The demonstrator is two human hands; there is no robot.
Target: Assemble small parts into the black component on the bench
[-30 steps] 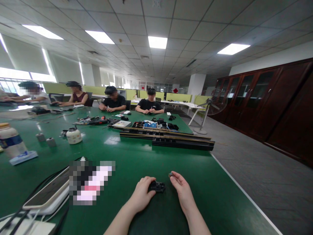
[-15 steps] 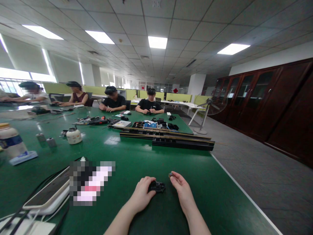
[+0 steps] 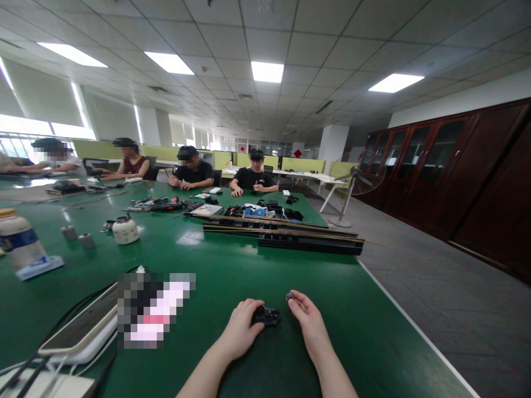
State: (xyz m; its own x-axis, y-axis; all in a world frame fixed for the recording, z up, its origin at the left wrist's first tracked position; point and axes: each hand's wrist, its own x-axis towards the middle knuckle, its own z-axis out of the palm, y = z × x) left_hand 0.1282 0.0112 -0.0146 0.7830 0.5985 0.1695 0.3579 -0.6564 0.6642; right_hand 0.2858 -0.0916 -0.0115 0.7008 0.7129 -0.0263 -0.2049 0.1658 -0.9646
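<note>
My left hand (image 3: 244, 327) grips a small black plastic part (image 3: 267, 315) by its left end, thumb in front and fingers behind. The part is low over the green table (image 3: 232, 276); its exact kind is too small to tell. To the right of it, my right hand (image 3: 306, 318) pinches a tiny grey-and-brown piece (image 3: 289, 296) between thumb and fingertips. A gap separates this piece from the black part.
Long black trays with thin brass-coloured rods (image 3: 311, 237) lie across the table ahead. At left are a phone-like device (image 3: 83, 326) with cables, a white jar (image 3: 125, 230), grey cylinders (image 3: 86, 240) and a bottle (image 3: 20, 237). Several people sit across the table.
My hands and the things in them show no visible movement. Across the table, the person in black at centre right has moved their hands apart.
</note>
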